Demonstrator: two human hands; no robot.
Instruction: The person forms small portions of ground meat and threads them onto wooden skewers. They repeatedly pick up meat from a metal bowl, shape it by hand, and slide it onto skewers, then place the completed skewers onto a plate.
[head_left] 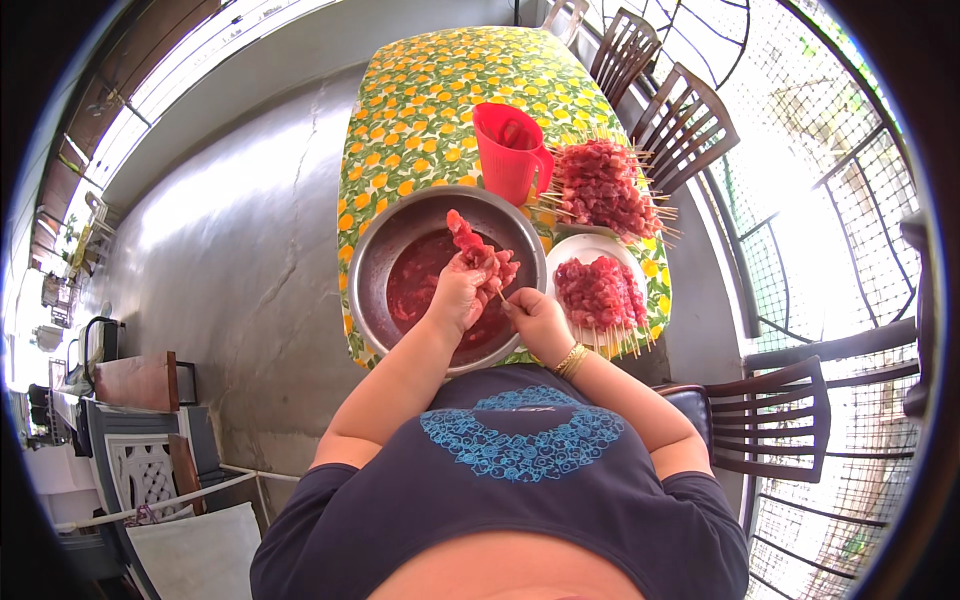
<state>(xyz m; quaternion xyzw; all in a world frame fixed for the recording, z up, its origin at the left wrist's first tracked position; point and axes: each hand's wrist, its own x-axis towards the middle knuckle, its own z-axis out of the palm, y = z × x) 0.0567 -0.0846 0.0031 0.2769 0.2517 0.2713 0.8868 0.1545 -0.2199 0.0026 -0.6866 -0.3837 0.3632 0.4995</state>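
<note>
Both sets of fingers are closed: those of the left hand [460,296] wrap around bunched raw meat [465,236], while those of the right hand [538,320] pinch a thin wooden skewer [501,295] near its bare lower end. The meat rises tilted out of the left fist, with a loose-looking strip at the top and more pieces bulging at the right side; how far the point reaches inside is hidden.

That meat looks wet and should handle as soft, floppy and slippery, light in itself and easily torn by a hard squeeze. A cupped, moderate grip around the pieces would suit it best. The stick is probably light and stiff but slender enough to snap if bent, so the bare end, held in line with its length, seems the surest hold.

Below the left hand sits a wide steel basin [362,290] with red liquid [408,275] in it. To the right, a white plate [565,250] carries a batch of loaded skewers [600,292], and beyond it stands a taller stack of meat skewers [602,188] beside a red plastic pitcher [508,165]. All rest on a desk [430,110] covered in a fruit-patterned cloth.
</note>
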